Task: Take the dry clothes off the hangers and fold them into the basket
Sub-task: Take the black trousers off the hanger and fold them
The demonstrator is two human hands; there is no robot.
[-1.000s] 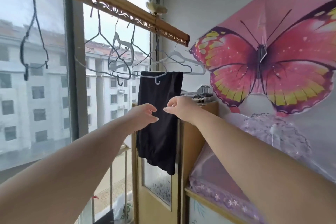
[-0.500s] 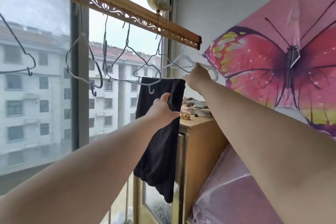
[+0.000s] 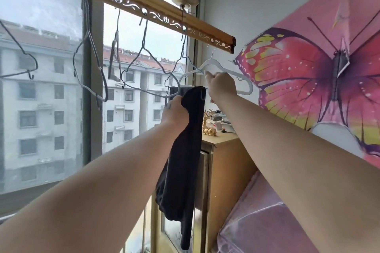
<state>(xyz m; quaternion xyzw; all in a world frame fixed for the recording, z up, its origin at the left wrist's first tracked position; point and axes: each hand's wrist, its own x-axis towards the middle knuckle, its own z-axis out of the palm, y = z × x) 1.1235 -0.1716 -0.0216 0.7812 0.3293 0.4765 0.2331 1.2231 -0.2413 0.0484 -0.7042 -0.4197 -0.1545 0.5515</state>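
Head view, unhanging step. My right hand (image 3: 221, 86) is raised to the white hanger (image 3: 230, 72), fingers curled around its shoulder just right of the neck, while the hook sits on the far right end of the carved wooden rail (image 3: 160, 13). My left hand (image 3: 174, 112) is clenched on the dark garment (image 3: 185, 150), gripping a bunch of cloth just below the hanger's lower bar; the garment is draped over that bar and hangs down long in front of the wooden cabinet (image 3: 224, 162), its lower end near the bottom of the view. To the left, several bare wire hangers (image 3: 144, 72) dangle from the same rail against the window (image 3: 47, 88); a butterfly hanging (image 3: 320, 80) covers the right wall. No basket is in view. I judge the task to be early in this item: the garment is gripped but not yet free. The next move calls for holding the hanger steady with the right hand while the left draws the cloth down and off the bar, keeping clear of the neighbouring wire hanger that touches or overlaps the garment's top left corner.
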